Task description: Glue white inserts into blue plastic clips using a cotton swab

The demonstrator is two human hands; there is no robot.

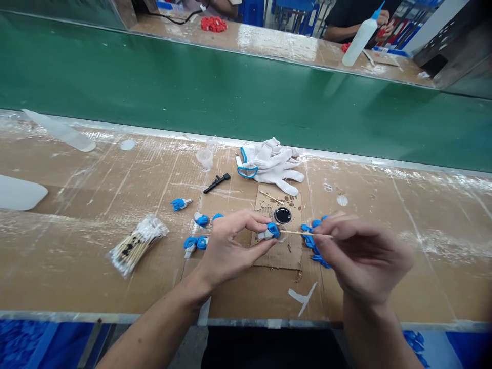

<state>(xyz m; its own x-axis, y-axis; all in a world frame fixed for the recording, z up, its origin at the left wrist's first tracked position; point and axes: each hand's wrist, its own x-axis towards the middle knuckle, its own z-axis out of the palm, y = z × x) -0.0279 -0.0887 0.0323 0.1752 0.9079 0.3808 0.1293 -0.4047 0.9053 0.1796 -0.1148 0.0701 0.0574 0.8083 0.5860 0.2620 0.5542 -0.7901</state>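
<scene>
Between the thumb and fingers of my left hand (234,241) is a small blue and grey plastic part (271,231). My right hand (363,251) pinches a thin wooden cotton swab (298,232), whose far end meets the blue part. Just behind the held part stands a small round cup of black liquid (283,215) on a stained cardboard piece (265,259). Several blue parts (307,238) lie beside my right hand, partly hidden by it. More blue and grey parts (190,245) rest left of my left hand.
A plastic bag of swabs (138,243) lies at left. White gloves (272,164), a black toy-like piece (217,183) and a clear cup (205,158) sit farther back. Beyond the green belt (192,87) are a squeeze bottle (361,41), red parts (213,24) and other people's hands.
</scene>
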